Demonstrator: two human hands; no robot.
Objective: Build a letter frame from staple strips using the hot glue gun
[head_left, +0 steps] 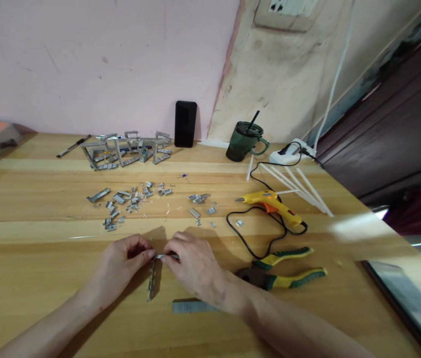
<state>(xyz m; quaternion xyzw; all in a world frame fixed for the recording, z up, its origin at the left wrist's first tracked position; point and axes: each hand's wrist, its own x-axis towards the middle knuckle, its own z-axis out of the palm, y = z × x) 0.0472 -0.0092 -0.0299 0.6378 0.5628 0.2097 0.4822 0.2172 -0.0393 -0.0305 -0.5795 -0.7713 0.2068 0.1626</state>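
Observation:
My left hand (121, 261) pinches the top corner of a thin metal piece (151, 283) that looks built from staple strips; its long arm hangs toward me with small pieces along it. My right hand (193, 263) has thumb and finger closed on a short staple strip (175, 256), which meets the piece at that same corner. Whether the two are joined I cannot tell. Just below my right wrist lies a full staple strip (191, 306), partly covered by the wrist. Pliers (294, 278) with green and yellow handles lie beyond my right forearm, which hides part of their head.
Broken staple bits (134, 199) are scattered ahead. Behind them stands a staple-built frame (121, 151). At right are a yellow glue gun (270, 201) with its cord, glue sticks (303, 191), a green mug (244, 141) and a power strip (288, 153). A phone (185, 124) leans on the wall.

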